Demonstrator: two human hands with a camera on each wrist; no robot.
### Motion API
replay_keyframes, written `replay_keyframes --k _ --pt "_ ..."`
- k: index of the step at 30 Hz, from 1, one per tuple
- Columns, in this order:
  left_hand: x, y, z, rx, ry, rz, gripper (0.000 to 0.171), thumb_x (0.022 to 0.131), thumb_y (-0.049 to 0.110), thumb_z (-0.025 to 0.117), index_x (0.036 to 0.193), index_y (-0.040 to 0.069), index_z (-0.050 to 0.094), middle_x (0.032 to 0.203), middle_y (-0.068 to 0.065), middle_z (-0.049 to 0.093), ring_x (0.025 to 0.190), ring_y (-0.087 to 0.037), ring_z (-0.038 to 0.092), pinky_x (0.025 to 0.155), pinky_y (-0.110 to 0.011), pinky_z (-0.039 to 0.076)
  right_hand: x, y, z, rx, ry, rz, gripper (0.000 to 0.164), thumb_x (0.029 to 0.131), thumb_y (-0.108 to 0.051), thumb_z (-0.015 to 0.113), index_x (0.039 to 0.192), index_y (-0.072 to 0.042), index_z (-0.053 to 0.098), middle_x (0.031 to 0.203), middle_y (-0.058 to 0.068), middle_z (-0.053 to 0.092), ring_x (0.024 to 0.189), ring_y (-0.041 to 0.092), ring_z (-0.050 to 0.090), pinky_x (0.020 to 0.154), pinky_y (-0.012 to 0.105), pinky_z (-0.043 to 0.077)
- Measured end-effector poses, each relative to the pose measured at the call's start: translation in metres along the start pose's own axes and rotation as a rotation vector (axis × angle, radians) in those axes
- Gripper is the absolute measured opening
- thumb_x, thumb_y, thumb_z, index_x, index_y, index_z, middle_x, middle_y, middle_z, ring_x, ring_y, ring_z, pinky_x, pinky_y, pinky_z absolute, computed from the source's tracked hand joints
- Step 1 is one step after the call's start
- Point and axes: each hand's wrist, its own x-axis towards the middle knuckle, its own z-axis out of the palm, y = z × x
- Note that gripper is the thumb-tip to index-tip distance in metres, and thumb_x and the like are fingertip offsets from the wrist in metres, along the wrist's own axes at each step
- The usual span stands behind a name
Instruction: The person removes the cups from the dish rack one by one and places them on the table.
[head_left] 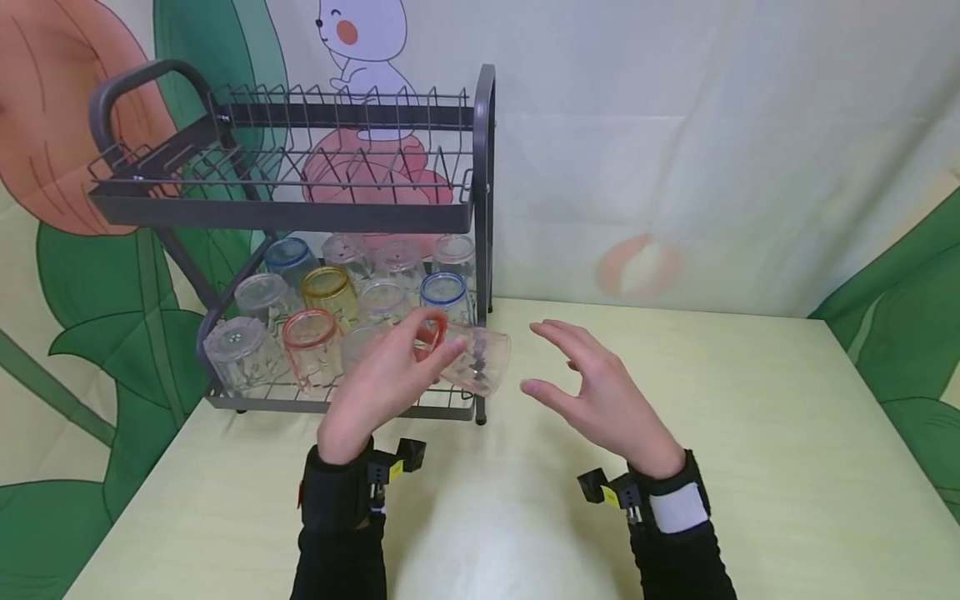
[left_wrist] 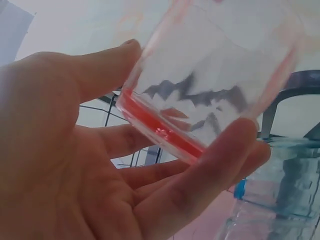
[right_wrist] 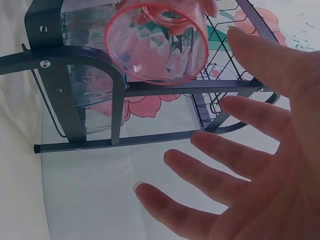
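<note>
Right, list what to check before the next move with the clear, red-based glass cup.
1. Grip: ok. The left hand holds the clear, red-based glass cup by its base end.
2. Cup upright: not ok. It lies tipped sideways, mouth toward the right hand.
3. Right hand free: ok. Its fingers are spread, touching nothing.
4. Stored cups stable: ok. The upside-down clear and coloured glass cups stand inside the dark metal two-tier rack, none toppled in view.
5. Cup dry: cannot tell.
</note>
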Motion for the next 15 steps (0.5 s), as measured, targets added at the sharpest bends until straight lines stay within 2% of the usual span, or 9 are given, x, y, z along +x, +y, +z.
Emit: replay_keyframes --k 4,10,15 --pt "0.004 0.000 0.004 -0.049 -0.017 -0.006 0.059 0.096 0.054 0.053 0.143 0.018 0.043 0.122 -0.009 0.060 0.098 -0.025 0.063 0.073 -0.037 0.056 0.000 -0.001 0.002 0.003 -0.005 -0.003 0.065 0.088 -0.035 0.074 0.144 -0.014 0.048 0.146 0.004 0.045 0.131 0.018 0.044 0.094 0.042 0.050" --pt "0.007 0.004 0.011 -0.068 -0.026 -0.023 0.056 0.099 0.052 0.049 0.141 0.016 0.042 0.122 -0.012 0.059 0.097 -0.027 0.062 0.073 -0.039 0.056 0.002 -0.003 0.006 0.007 -0.009 0.013 0.077 0.087 -0.036 0.076 0.151 -0.016 0.037 0.152 0.007 0.033 0.128 0.025 0.045 0.093 0.044 0.051" --pt "0.008 0.006 0.016 -0.098 -0.044 0.001 0.060 0.099 0.056 0.045 0.142 0.015 0.040 0.124 -0.016 0.059 0.095 -0.027 0.063 0.078 -0.042 0.055 0.003 -0.003 0.005 0.005 0.000 0.030 0.082 0.085 -0.035 0.078 0.151 -0.015 0.035 0.154 0.008 0.030 0.127 0.029 0.046 0.091 0.045 0.052"
